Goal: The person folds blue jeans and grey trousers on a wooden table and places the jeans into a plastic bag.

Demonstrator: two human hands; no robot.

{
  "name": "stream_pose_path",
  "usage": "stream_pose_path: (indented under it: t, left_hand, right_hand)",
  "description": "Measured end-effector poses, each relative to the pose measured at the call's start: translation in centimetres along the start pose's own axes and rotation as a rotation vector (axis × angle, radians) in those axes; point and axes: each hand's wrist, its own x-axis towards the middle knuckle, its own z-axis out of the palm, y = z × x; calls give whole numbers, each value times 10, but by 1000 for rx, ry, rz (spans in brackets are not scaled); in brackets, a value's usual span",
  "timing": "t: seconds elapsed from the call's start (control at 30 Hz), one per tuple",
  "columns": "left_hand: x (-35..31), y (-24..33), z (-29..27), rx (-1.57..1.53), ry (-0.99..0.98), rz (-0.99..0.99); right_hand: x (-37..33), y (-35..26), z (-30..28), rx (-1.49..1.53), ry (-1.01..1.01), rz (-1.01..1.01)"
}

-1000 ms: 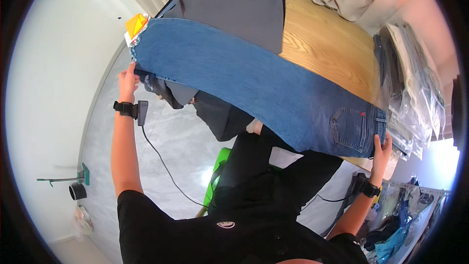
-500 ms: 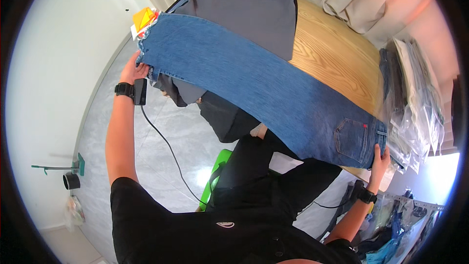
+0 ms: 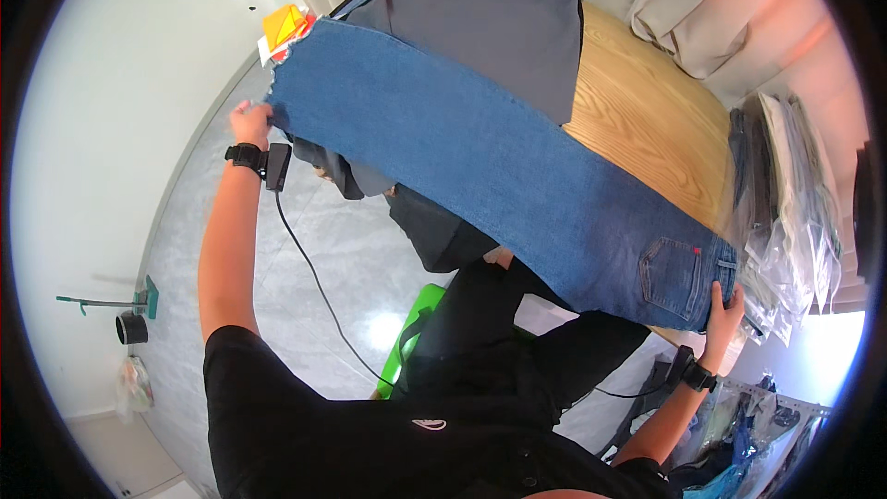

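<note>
A pair of blue jeans (image 3: 480,166) stretches across the table, folded lengthwise, with its frayed hem at the left and its back pocket and waistband at the lower right. My left hand (image 3: 250,122) grips the near corner of the hem, fingers closed round the denim. At the other end, my right hand (image 3: 724,310) pinches the waistband, thumb on top; some of its fingers are hidden beneath. Under and beyond the jeans lies a dark grey garment (image 3: 490,18), and more dark cloth (image 3: 434,226) hangs off the table's near side.
The wooden table (image 3: 647,102) shows behind the jeans. Plastic-wrapped clothes (image 3: 785,194) are stacked at its right end. Yellow and red packaging (image 3: 285,28) sits by the hem. A cable (image 3: 314,268) runs from my left wrist. Below stands a green stool (image 3: 411,328); bagged clothes (image 3: 748,434) fill the lower right.
My left hand has turned and tightened on the hem corner, drawing it slightly up and outward. The jeans look smoother along the leg. The whole view has shifted a little.
</note>
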Motion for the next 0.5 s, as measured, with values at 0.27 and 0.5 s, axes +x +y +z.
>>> stream_pose_path:
  t: [0.27,0.5]
  left_hand:
    - [15,-8,-4,-148,-116,-169]
    - [13,26,17,796,-185,621]
  right_hand:
    - [1,-2,-1,113,-74,116]
    - [16,-25,4,128,-88,177]
